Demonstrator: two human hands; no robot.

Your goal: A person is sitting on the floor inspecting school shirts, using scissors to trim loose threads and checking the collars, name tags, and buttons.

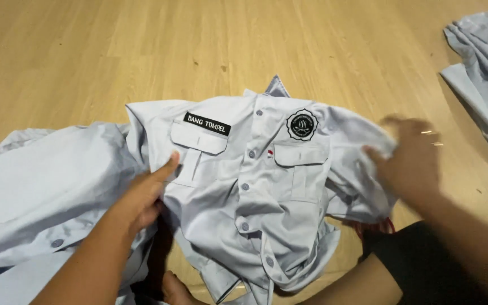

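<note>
Wooden floor (86, 51): both hands press the grey shirt (255, 186) flat

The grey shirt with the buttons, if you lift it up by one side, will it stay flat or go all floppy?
Probably floppy: the grey shirt is thin cloth, already creased and bunched where the left hand and right hand press its sides. It likely feels light and would sag and unfold. On the smooth wooden floor it may slide rather than roll.

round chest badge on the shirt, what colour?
Black with white markings, on the pale grey shirt; badge shows best in the head view.
</note>
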